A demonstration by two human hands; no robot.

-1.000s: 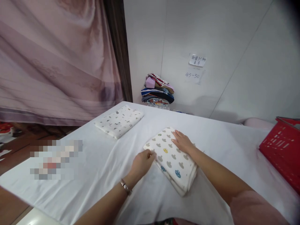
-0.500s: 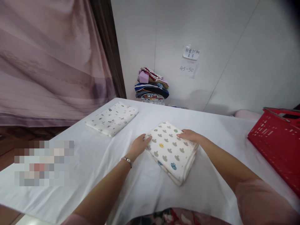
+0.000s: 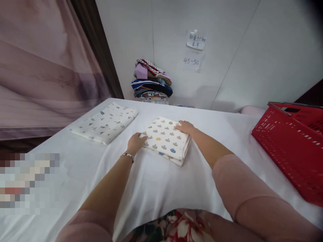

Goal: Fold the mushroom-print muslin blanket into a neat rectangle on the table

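A folded white cloth (image 3: 164, 137) printed with grey, yellow, green and blue mushrooms lies in front of me on the white-covered table (image 3: 151, 188). My left hand (image 3: 136, 143), a silver bracelet at its wrist, grips the cloth's left corner with the thumb on top. On the far right corner my right hand (image 3: 186, 128) has its thumb over the top and the fingers along the far edge. Both hands are closed on the cloth, their undersides hidden. To the left lies another folded white cloth (image 3: 106, 122) with small grey prints.
A red plastic basket (image 3: 282, 148) stands on the right side of the table. Behind the far edge rises a stack of folded fabrics (image 3: 152, 80) against the wall. A pink curtain (image 3: 45, 67) hangs at the left. Paper notes (image 3: 195, 40) are stuck on the wall.
Both hands have pushed the mushroom-print cloth farther away over the table, nearer the other folded cloth. The camera view has also shifted to the right.
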